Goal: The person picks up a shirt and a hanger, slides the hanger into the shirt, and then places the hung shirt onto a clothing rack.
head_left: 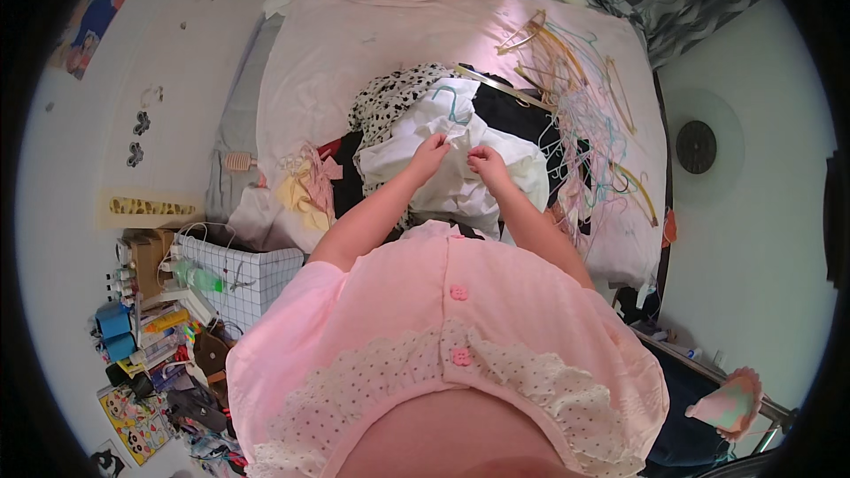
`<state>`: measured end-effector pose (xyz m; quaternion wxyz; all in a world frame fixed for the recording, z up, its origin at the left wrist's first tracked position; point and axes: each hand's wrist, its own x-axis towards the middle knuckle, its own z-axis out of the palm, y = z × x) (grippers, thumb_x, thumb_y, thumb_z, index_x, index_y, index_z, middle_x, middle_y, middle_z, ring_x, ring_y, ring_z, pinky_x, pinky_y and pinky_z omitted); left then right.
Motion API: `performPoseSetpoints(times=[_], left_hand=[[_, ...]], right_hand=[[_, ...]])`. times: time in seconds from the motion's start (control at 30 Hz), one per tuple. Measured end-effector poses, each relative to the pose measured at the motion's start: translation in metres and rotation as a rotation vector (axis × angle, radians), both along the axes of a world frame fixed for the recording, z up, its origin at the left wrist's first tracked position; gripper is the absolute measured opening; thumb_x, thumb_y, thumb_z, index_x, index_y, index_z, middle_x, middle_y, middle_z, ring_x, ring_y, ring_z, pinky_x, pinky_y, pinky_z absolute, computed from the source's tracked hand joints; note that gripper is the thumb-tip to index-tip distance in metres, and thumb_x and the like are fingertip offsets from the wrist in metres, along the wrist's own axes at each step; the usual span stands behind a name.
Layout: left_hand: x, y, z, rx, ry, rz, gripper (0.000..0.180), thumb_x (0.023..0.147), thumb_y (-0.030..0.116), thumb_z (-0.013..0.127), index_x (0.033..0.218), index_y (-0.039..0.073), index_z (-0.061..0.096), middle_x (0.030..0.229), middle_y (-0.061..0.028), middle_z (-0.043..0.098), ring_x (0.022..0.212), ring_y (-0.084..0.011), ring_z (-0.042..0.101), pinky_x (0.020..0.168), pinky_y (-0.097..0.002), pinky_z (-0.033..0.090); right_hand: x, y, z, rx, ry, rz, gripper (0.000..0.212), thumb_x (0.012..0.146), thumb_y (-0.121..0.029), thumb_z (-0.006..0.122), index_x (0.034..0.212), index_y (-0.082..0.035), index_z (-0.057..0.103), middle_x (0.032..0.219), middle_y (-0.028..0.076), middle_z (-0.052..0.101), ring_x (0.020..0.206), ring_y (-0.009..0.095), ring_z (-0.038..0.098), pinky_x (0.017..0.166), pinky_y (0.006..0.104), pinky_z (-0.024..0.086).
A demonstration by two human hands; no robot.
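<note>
A white garment (509,146) lies spread before me, with a teal hanger (452,104) whose hook pokes up out of its top. My left hand (429,156) pinches the cloth just below the hanger. Close by on the other side, my right hand (486,165) has its fingers closed on the same garment. What lies exactly between the fingertips is too small to make out. Under and behind the garment are a black-spotted white cloth (398,88) and a black garment (509,109) with a pale hanger (496,84) across it.
Tangled hangers (575,97) cover the right side of the pink bed sheet (310,53). At left lie yellow and pink clothes (305,190) and a pink hairbrush (239,161). A checked box (257,279) and piled small goods (168,345) stand at lower left; a fan (696,147) is at right.
</note>
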<state>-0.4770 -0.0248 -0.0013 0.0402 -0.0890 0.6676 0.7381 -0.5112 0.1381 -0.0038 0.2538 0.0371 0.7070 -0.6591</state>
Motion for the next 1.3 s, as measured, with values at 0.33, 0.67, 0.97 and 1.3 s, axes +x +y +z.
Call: performPoseSetpoints(times=[0.33,0.67,0.97,1.3], left_hand=[[0.020,0.004,0.031,0.140,-0.049,-0.112,0.014,0.081,0.012,0.045,0.092,0.005,0.050,0.083,0.0017,0.049,0.079,-0.0068,0.042,0.073,-0.0208,0.033],[0.028,0.003,0.053,0.136,0.009,-0.113,0.016,0.082,0.014,0.046,0.095,0.005,0.050,0.083,0.0026,0.049,0.076,-0.0062,0.042,0.070,-0.0213,0.035],[0.022,-0.015,0.012,-0.172,-0.011,0.031,0.014,0.082,0.015,0.054,0.089,0.003,0.051,0.074,0.0032,0.050,0.065,-0.0052,0.042,0.058,-0.0187,0.035],[0.030,0.003,0.049,0.120,-0.190,-0.008,0.020,0.079,0.012,0.058,0.096,0.001,0.055,0.081,0.0013,0.055,0.072,-0.0060,0.048,0.064,-0.0202,0.039]], right_hand=[[0.003,-0.040,-0.020,0.687,0.290,0.008,0.049,0.063,-0.029,0.068,0.095,0.001,0.048,0.093,0.018,0.052,0.083,0.030,0.055,0.070,0.0368,0.046],[-0.007,-0.018,-0.035,0.753,0.264,0.130,0.036,0.063,-0.024,0.064,0.089,0.000,0.056,0.071,0.012,0.056,0.080,0.035,0.058,0.071,0.0379,0.045],[0.004,0.006,0.003,-0.209,-0.177,-0.009,0.015,0.075,-0.011,0.056,0.087,-0.002,0.056,0.062,-0.004,0.047,0.048,0.005,0.035,0.044,0.0198,0.030],[0.034,0.012,0.034,-0.118,0.189,-0.100,0.014,0.082,-0.015,0.053,0.096,-0.011,0.057,0.064,-0.005,0.045,0.056,0.004,0.039,0.050,0.0180,0.034]])
